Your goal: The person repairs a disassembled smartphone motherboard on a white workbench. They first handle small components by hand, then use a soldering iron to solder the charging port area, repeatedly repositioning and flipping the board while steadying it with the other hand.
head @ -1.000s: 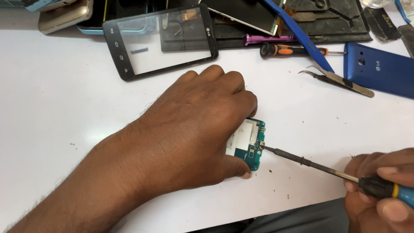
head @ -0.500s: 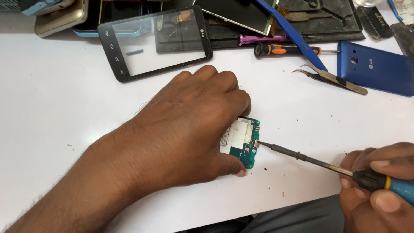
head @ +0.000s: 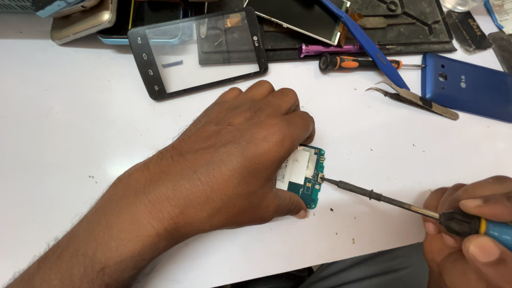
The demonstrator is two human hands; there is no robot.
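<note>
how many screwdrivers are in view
3. One in the right hand, tip on the circuit board held by the left hand. A purple one and an orange-black one lie at the table's back. Clutter may hide more.

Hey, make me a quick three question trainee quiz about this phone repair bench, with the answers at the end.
1. True or false: the left hand presses on the green circuit board.
2. Which tool does the right hand hold: A tweezers, B screwdriver, C blue pry tool?
3. Fill in: the screwdriver tip touches the board's ____ edge.

Key: 1 true. 2 B. 3 right. The tweezers and blue pry tool lie unused on the white table.
</note>
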